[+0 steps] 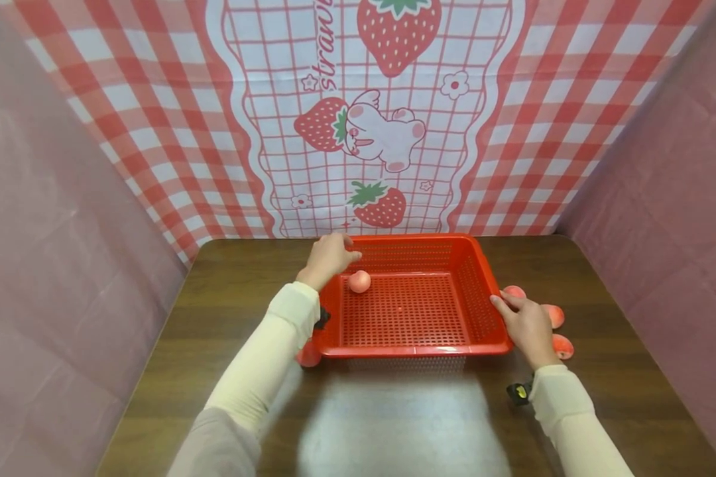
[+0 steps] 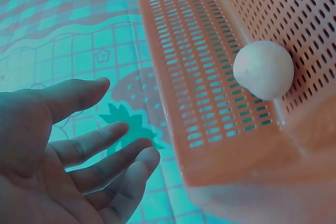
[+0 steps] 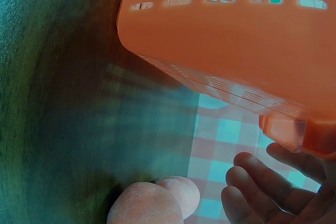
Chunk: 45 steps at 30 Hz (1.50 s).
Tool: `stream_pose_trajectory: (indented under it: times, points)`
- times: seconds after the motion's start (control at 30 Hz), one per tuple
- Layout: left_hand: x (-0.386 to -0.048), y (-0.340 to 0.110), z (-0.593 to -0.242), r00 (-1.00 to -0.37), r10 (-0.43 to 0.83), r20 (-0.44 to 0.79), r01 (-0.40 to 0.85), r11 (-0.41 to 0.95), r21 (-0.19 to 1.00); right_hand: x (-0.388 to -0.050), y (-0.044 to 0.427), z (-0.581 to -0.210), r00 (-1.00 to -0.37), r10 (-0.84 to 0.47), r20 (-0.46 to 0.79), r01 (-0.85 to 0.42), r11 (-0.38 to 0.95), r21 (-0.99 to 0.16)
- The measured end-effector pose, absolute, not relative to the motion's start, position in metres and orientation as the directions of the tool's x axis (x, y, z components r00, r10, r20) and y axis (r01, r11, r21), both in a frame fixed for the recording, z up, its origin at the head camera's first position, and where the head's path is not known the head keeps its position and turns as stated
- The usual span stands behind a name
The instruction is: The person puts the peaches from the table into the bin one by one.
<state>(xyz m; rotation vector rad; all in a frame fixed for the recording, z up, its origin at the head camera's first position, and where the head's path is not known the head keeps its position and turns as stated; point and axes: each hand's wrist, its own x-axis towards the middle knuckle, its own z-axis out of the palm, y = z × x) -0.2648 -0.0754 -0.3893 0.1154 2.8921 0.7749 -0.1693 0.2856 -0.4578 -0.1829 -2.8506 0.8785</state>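
A red plastic basket (image 1: 406, 308) with slotted walls stands on the wooden table. One pale pink peach (image 1: 360, 281) lies inside it, near the left wall; the left wrist view shows the same peach (image 2: 263, 70). My left hand (image 1: 329, 258) hovers by the basket's back left corner, its fingers loosely bent with nothing between them. At the right rim, my right hand (image 1: 528, 324) holds the basket's edge with thumb and forefinger, the thumb on top. Its other fingers (image 3: 252, 177) hang loosely below the handle (image 3: 283, 129).
Outside the basket, three peaches lie by my right hand: one at the back (image 1: 514, 291), one in the middle (image 1: 553, 316), one in front (image 1: 563, 346). Another reddish peach (image 1: 309, 354) sits at the front left corner. A strawberry-patterned checked cloth (image 1: 382, 132) hangs behind the table (image 1: 215, 331).
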Motion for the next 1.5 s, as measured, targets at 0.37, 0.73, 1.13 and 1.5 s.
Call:
stream_pose_trajectory:
  times: [0.37,0.73,1.13,1.5]
  points:
    - [-0.261,-0.104,-0.385,-0.992,0.069,-0.109,0.012,0.889,0.458,-0.168,0.285,-0.458,-0.981,0.176,0.082,0.097,0.807,-0.582]
    - [-0.254,-0.135,-0.385,-0.996,0.032,-0.085,-0.014,0.872,0.489,-0.168,0.285,-0.457,-0.982,0.166,0.091,0.083,0.809,-0.581]
    - [-0.25,-0.159,-0.403,-0.99,-0.003,-0.138,-0.072,0.863,0.499,-0.167,0.286,-0.461,-0.98,0.163,0.114,0.067,0.812,-0.58]
    - [-0.243,-0.172,-0.419,-0.984,0.022,-0.179,-0.069,0.871,0.487,-0.169,0.286,-0.46,-0.978,0.174,0.114,0.076,0.807,-0.586]
